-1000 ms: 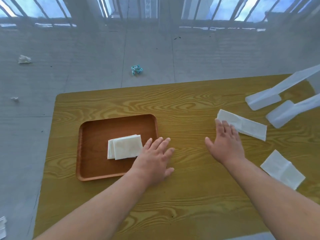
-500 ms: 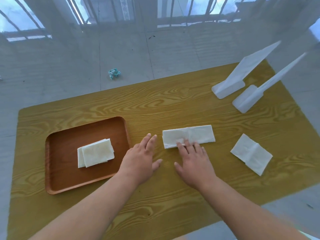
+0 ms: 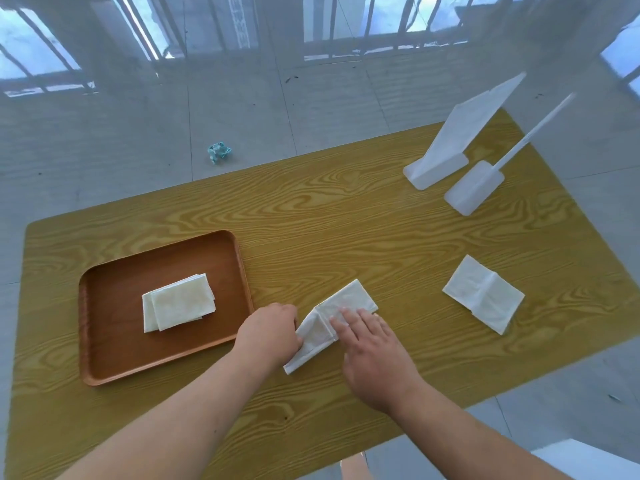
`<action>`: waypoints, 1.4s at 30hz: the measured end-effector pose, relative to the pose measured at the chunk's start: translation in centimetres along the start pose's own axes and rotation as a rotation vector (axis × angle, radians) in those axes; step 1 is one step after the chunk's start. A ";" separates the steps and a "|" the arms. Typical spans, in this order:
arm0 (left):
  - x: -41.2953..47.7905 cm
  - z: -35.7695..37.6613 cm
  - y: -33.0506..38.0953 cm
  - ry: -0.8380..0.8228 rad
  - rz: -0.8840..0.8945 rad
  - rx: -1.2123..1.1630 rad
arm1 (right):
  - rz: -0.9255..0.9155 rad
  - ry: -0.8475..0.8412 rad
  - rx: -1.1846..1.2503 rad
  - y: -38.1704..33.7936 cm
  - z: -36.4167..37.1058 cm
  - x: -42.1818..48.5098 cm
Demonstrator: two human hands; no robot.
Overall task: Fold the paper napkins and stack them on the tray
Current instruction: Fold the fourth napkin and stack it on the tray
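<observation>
A: Where does the long white paper napkin (image 3: 330, 322) lie?
B: Just right of the brown wooden tray (image 3: 114, 355), on the yellow wood-grain counter (image 3: 346, 230); the left hand (image 3: 268, 329) has its grip closed on the napkin's lifted near end; the right hand (image 3: 375, 355) lies open, fingers (image 3: 346, 325) flat on its middle.
A: And other napkins?
B: Folded white napkins (image 3: 178, 303) stacked on the tray; one white creased napkin (image 3: 483, 294) well right of it.

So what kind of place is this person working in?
Probably a plain indoor room set up as a workspace: a yellow wood-grain table on a grey tiled floor, barred windows behind sheer fabric, and crumpled paper litter lying around.
</observation>
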State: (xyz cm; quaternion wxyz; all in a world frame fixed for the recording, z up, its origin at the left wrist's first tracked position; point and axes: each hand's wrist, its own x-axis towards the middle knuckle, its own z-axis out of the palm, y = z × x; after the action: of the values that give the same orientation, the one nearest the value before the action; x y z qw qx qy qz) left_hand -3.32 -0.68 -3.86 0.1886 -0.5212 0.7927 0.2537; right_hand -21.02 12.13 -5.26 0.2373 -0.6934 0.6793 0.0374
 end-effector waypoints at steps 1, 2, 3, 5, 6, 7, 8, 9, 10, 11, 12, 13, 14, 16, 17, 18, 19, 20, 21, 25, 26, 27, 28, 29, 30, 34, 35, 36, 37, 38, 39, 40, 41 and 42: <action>0.0 0.0 -0.1 -0.020 -0.036 -0.074 | 0.005 -0.005 -0.008 0.4 -0.2 0.1; 0.1 -0.1 -0.2 -0.049 -0.077 -0.163 | 0.010 -0.007 -0.016 0.6 -0.3 0.0; 0.2 -0.3 -0.3 -0.080 -0.120 -0.256 | 0.014 -0.008 -0.026 0.7 -0.3 -0.1; 0.3 -0.9 -0.6 -0.132 -0.187 -0.389 | 0.016 -0.015 -0.037 0.5 -0.3 -0.4; 0.4 -1.2 -0.7 -0.140 -0.201 -0.414 | 0.017 -0.018 -0.032 0.3 -0.2 -0.6; 0.5 -1.4 -0.9 -0.135 -0.208 -0.422 | 0.019 -0.020 -0.022 0.0 -0.1 -0.8; 0.6 -1.8 -0.9 -0.114 -0.215 -0.423 | 0.020 -0.021 -0.012 -0.4 0.0 -0.9; 0.6 -2.1 -1.0 -0.081 -0.225 -0.430 | 0.019 -0.024 -0.002 -0.7 0.1 -1.1; 0.7 -2.4 -1.0 -0.041 -0.232 -0.443 | 0.017 -0.031 0.008 -1.1 0.2 -1.1; 0.8 -2.7 -0.9 0.001 -0.229 -0.462 | 0.012 -0.039 0.021 -1.5 0.4 -1.2; 0.9 -2.9 -0.6 0.032 -0.209 -0.496 | 0.003 -0.045 0.037 -1.8 0.4 -1.1; 0.9 -3.1 -0.1 0.038 -0.173 -0.562 | -0.012 -0.044 0.059 -2.0 0.4 -1.0; 0.8 -3.4 0.5 0.016 -0.133 -0.662 | -0.029 -0.033 0.090 -2.1 0.3 -1.0; 0.5 -4.0 2.0 -0.093 -0.074 -0.896 | -0.030 0.035 0.211 -1.8 -0.1 -0.8; 0.4 -4.2 2.7 -0.136 -0.067 -0.977 | 0.007 0.098 0.292 -1.5 -0.4 -0.8; 0.4 -4.2 3.2 -0.142 -0.082 -1.013 | 0.074 0.184 0.364 -1.1 -0.7 -0.9; 0.4 -4.1 3.6 -0.115 -0.113 -1.014 | 0.157 0.274 0.422 -0.6 -1.1 -1.0; 0.5 -3.8 3.7 -0.069 -0.154 -0.955 | 0.240 0.353 0.467 -0.1 -1.4 -1.0; 0.5 -3.4 3.7 -0.023 -0.189 -0.819 | 0.302 0.419 0.487 0.5 -1.6 -1.1; 0.1 -1.1 2.9 0.010 -0.228 -0.285 | 0.211 0.520 0.358 1.9 -1.6 -1.6; 0.0 -0.6 2.8 0.000 -0.230 -0.252 | 0.137 0.475 0.314 2.0 -1.5 -1.7; 0.0 -0.2 2.7 -0.016 -0.228 -0.234 | 0.063 0.399 0.273 2.0 -1.3 -1.7; -0.1 0.0 2.7 -0.033 -0.220 -0.234 | 0.002 0.306 0.234 1.8 -1.1 -1.8; 0.0 0.2 2.7 -0.051 -0.205 -0.245 | -0.039 0.213 0.202 1.6 -0.7 -1.8; 0.1 0.3 2.8 -0.063 -0.186 -0.263 | -0.064 0.144 0.172 1.3 -0.4 -1.9; 0.6 0.8 3.4 -0.083 -0.158 -0.493 | -0.086 0.141 0.099 0.7 0.6 -2.0; 0.7 0.9 3.5 -0.076 -0.171 -0.585 | -0.074 0.140 0.109 0.6 0.6 -2.0; 0.7 0.9 3.7 -0.066 -0.184 -0.676 | -0.065 0.139 0.136 0.6 0.5 -1.9; 0.6 0.8 3.8 -0.056 -0.192 -0.764 | -0.049 0.140 0.188 0.5 0.3 -1.8; 0.5 0.7 3.9 -0.045 -0.192 -0.847 | -0.013 0.146 0.268 0.4 0.1 -1.6; 0.3 0.5 4.0 -0.036 -0.185 -0.924 | 0.045 0.170 0.361 0.2 -0.3 -1.4; 0.0 0.2 4.1 -0.033 -0.174 -0.997 | 0.121 0.217 0.447 0.2 -0.6 -1.1; -0.3 -0.2 4.0 -0.038 -0.164 -1.070 | 0.213 0.272 0.525 0.2 -0.9 -0.6; -0.6 -0.7 3.8 -0.050 -0.154 -1.145 | 0.323 0.300 0.621 0.1 -1.4 0.0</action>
State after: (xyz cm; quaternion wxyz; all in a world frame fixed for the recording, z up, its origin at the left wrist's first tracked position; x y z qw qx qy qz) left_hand -6.64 0.65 -2.18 -0.0868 -0.5901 0.4842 0.6401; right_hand -21.51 11.61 -3.99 0.3251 -0.4703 0.7860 -0.2354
